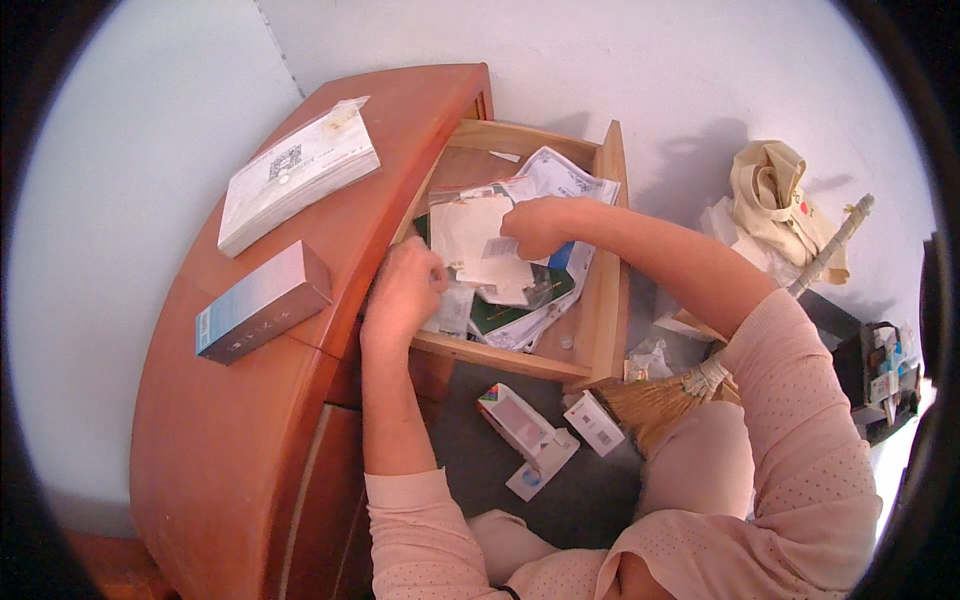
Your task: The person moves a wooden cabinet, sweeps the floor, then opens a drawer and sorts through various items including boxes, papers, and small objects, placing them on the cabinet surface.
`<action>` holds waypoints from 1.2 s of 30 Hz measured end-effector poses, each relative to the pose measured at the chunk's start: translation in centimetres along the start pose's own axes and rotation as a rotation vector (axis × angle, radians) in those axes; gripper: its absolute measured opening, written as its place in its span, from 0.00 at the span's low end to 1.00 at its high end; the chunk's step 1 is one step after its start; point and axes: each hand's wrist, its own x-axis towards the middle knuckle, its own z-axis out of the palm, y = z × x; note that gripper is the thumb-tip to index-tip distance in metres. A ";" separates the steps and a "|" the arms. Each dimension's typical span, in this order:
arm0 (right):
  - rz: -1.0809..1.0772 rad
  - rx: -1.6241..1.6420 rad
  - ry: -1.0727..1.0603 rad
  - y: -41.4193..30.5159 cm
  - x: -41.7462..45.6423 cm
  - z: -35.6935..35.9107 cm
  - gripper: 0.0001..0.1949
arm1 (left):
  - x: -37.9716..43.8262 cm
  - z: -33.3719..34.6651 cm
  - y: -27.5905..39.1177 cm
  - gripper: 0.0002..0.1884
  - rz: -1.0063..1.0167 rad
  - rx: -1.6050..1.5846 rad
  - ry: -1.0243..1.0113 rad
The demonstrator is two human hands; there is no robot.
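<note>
A wooden drawer (pixel 613 247) stands pulled out of a reddish-brown desk, and both of my hands are in it. My right hand (pixel 536 225) grips the right edge of a cream paper packet (pixel 469 232), with a small printed slip below the fingers. My left hand (pixel 405 289) has curled fingers over the drawer's left side; whether they hold anything is hidden. Clear plastic (pixel 452 311) lies just beside it. Beneath the packet are a dark green booklet (pixel 501 318) and several white printed sheets (pixel 566 176) with patterned borders.
On the desktop (pixel 217 465) lie a thick white paper stack (pixel 300 176) and a blue-grey box (pixel 262 304). Opened small cartons (pixel 525 427) and a white box (pixel 594 424) are on the dark floor. A straw broom (pixel 660 401) leans near my right arm, beside a canvas bag (pixel 772 187).
</note>
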 end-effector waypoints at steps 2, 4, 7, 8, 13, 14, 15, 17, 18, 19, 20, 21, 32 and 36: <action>0.014 0.005 0.037 0.0 -0.9 -0.3 0.17 | 0.8 -0.1 0.9 0.05 -0.167 -0.316 -0.007; 0.037 0.113 0.168 1.1 -1.2 -0.1 0.19 | 1.6 0.0 2.1 0.05 -0.266 -0.458 0.045; 0.008 0.310 0.347 2.7 -1.4 0.5 0.19 | 2.0 0.5 2.5 0.06 -0.331 -0.442 0.187; -0.013 0.382 0.404 3.2 -1.4 0.7 0.20 | 2.0 0.6 2.6 0.06 -0.348 -0.463 0.219; -0.067 0.449 0.333 3.7 -3.2 1.1 0.16 | 2.5 0.5 3.4 0.06 -0.329 -0.565 0.372; -0.105 0.438 0.347 3.6 -3.4 1.5 0.15 | 2.7 0.1 3.8 0.07 -0.344 -0.625 0.399; -0.154 0.557 0.397 3.0 -3.7 1.4 0.14 | 2.6 -0.3 4.1 0.08 -0.362 -0.682 0.425; -0.251 0.796 0.486 1.0 -4.8 0.7 0.14 | 2.3 -0.3 3.0 0.10 -0.323 -1.028 0.420; -0.282 0.861 0.573 0.2 -5.4 0.7 0.13 | 2.4 -0.9 3.1 0.10 -0.355 -1.366 0.375; -0.306 0.926 0.661 -0.9 -5.8 0.9 0.12 | 2.4 -1.5 3.5 0.11 -0.385 -1.707 0.315; -0.328 0.990 0.751 -1.9 -6.4 1.0 0.12 | 2.5 -1.8 4.3 0.16 -0.358 -1.690 0.318; -0.297 0.901 0.785 -2.7 -7.5 0.7 0.12 | 3.2 -0.9 5.3 0.17 -0.445 -1.592 0.377; -0.134 0.584 0.624 -4.3 -10.2 0.2 0.18 | 3.7 4.7 10.3 0.20 -0.487 -1.429 0.570; -0.184 0.904 0.907 -0.5 -8.7 1.1 0.15 | 4.1 3.4 12.2 0.15 -0.459 -1.904 0.221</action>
